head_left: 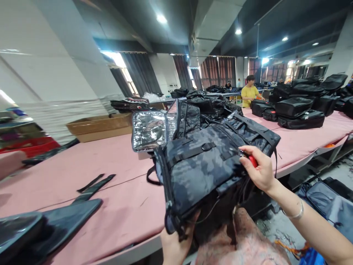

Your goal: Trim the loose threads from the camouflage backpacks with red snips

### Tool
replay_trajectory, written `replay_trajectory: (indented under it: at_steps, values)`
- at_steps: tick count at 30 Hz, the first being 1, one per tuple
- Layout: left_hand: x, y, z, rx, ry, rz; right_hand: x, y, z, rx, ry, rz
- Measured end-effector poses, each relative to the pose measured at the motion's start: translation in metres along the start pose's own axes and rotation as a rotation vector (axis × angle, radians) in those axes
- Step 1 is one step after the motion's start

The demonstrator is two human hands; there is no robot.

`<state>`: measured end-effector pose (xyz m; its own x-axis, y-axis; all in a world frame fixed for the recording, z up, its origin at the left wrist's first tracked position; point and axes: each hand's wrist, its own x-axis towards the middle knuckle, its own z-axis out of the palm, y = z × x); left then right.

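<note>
The left hand [173, 244] is gripping the camo bag's [204, 165] lower edge; the right hand [257, 169] is pinching a red tool [252, 160] against the bag, above the pink table [116, 184].

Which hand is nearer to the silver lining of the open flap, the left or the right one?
Left, by a small margin. The left hand grips the camouflage bag's bottom edge, below the silver lining. The right hand holds a red tool at the bag's far right.
</note>
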<state>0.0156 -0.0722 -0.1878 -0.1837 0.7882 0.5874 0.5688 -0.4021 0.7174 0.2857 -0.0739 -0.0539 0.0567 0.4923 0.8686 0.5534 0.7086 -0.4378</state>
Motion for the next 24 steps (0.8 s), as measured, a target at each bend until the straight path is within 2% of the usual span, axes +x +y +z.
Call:
replay_trajectory:
  at_steps: [3,5,7,10,12,14,16,19,22,24]
  values:
    - [0.002,0.025,-0.008,-0.149,0.012,-0.165,0.004,-0.006,-0.01,0.015,0.109,0.004]
    - [0.005,0.038,-0.018,-0.241,0.074,-0.347,0.003,-0.008,-0.006,0.038,0.077,0.025]
    - [0.011,0.044,-0.027,-0.362,0.075,-0.554,-0.002,-0.007,0.006,0.063,-0.008,0.063]
    - [0.016,0.04,-0.034,-0.522,-0.105,-0.798,-0.014,-0.001,0.036,0.082,-0.161,0.157]
    - [0.018,0.031,-0.033,-0.524,-0.243,-0.829,-0.024,0.004,0.059,0.077,-0.264,0.215]
    - [0.019,0.021,-0.031,-0.473,-0.298,-0.785,-0.032,0.008,0.082,0.067,-0.386,0.231]
    - [0.021,0.011,-0.03,-0.4,-0.303,-0.725,-0.036,0.01,0.103,0.056,-0.508,0.223]
    - [0.028,0.003,-0.036,-0.172,-0.209,-0.572,-0.034,0.012,0.131,0.01,-0.615,0.247]
    - [0.041,0.001,-0.047,0.135,0.04,-0.244,-0.029,0.01,0.156,-0.046,-0.636,0.276]
    - [0.052,0.001,-0.051,0.308,0.071,-0.012,-0.027,0.007,0.168,-0.066,-0.629,0.269]
